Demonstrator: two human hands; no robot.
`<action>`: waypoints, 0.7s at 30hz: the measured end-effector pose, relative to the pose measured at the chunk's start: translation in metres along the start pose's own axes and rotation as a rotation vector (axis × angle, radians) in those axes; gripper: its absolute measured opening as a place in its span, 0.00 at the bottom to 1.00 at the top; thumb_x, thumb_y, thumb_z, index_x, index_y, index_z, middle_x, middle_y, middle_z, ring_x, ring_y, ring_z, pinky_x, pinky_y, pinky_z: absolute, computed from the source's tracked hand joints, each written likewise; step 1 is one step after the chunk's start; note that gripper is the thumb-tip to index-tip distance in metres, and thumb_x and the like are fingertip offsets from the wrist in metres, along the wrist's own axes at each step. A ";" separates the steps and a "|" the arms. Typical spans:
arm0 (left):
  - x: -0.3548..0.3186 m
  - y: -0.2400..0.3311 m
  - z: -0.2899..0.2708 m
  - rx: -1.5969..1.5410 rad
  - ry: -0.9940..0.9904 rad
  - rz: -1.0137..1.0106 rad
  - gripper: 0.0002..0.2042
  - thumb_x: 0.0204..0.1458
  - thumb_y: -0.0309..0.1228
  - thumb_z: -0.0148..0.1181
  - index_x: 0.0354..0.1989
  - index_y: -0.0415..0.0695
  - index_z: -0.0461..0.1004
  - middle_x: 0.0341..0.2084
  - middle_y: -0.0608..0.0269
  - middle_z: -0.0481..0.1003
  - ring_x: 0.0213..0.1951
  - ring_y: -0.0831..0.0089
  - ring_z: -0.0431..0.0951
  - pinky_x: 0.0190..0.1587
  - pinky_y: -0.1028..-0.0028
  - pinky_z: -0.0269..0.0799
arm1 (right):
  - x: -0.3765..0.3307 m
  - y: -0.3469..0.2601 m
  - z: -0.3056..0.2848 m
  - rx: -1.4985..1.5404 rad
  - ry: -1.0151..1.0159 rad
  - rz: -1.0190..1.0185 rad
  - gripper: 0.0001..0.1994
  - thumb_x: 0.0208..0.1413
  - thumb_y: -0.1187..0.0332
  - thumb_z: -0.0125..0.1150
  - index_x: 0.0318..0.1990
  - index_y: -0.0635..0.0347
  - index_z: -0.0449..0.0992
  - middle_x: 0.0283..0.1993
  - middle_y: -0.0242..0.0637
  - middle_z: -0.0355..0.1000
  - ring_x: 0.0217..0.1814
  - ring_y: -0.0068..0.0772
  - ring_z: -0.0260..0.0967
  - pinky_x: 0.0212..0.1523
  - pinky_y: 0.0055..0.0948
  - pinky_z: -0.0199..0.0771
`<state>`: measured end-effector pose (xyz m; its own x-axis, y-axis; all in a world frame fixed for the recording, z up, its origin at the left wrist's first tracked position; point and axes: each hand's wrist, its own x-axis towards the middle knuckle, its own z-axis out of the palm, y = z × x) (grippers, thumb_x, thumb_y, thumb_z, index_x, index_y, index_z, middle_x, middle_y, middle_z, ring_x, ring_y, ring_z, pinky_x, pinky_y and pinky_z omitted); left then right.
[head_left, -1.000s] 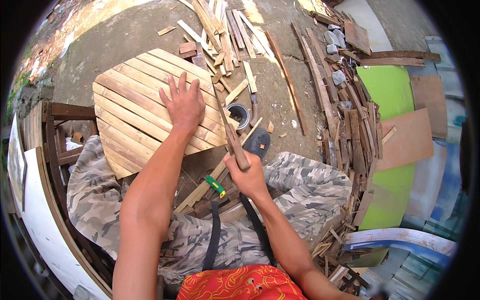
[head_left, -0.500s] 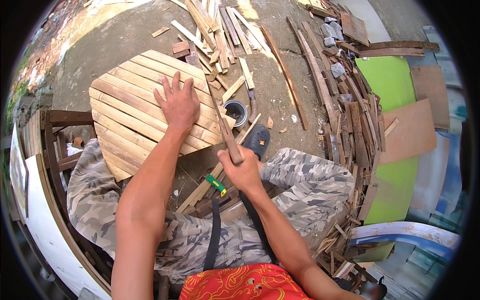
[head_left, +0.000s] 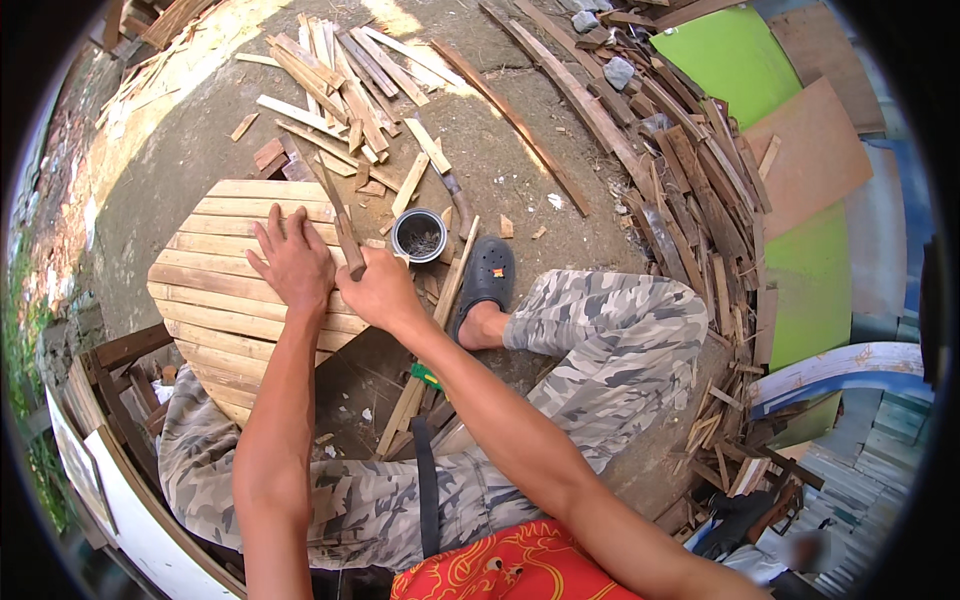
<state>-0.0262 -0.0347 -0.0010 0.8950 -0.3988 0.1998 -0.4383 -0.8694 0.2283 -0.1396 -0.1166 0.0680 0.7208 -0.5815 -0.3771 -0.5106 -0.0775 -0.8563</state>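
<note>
A many-sided panel of pale wooden slats (head_left: 215, 285) lies across my left leg. My left hand (head_left: 296, 262) presses flat on it, fingers spread. My right hand (head_left: 382, 292) is wrapped round the wooden handle of a long-bladed tool (head_left: 344, 232) at the panel's right edge. Its narrow dark blade points away from me along that edge; whether it is a saw or a knife cannot be made out. A round can with dark contents (head_left: 420, 236) stands just right of the tool. Below my right wrist lies a green-handled object (head_left: 427, 376), partly hidden by my forearm.
Loose wooden slats (head_left: 345, 85) are heaped on the ground ahead. A long brown strip (head_left: 515, 125) lies to their right. A big scrap-wood pile (head_left: 690, 190) curves along the right side, beside green sheets (head_left: 725, 60). My right foot wears a dark clog (head_left: 487, 275).
My right hand has pushed the tool forward and left along the panel's edge. My left hand stays flat on the slats. The whole view has shifted with my head.
</note>
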 end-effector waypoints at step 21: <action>-0.005 -0.004 0.006 -0.006 0.018 0.027 0.14 0.67 0.37 0.52 0.57 0.54 0.78 0.71 0.56 0.65 0.75 0.41 0.55 0.71 0.32 0.42 | -0.198 -0.022 -0.107 0.066 -0.210 0.073 0.13 0.61 0.66 0.62 0.48 0.65 0.77 0.24 0.49 0.75 0.25 0.54 0.77 0.29 0.44 0.76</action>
<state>-0.0281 -0.0312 -0.0084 0.8815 -0.4164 0.2226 -0.4624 -0.8569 0.2279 -0.3211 -0.0862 0.1993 0.7686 -0.4018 -0.4978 -0.5377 0.0158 -0.8430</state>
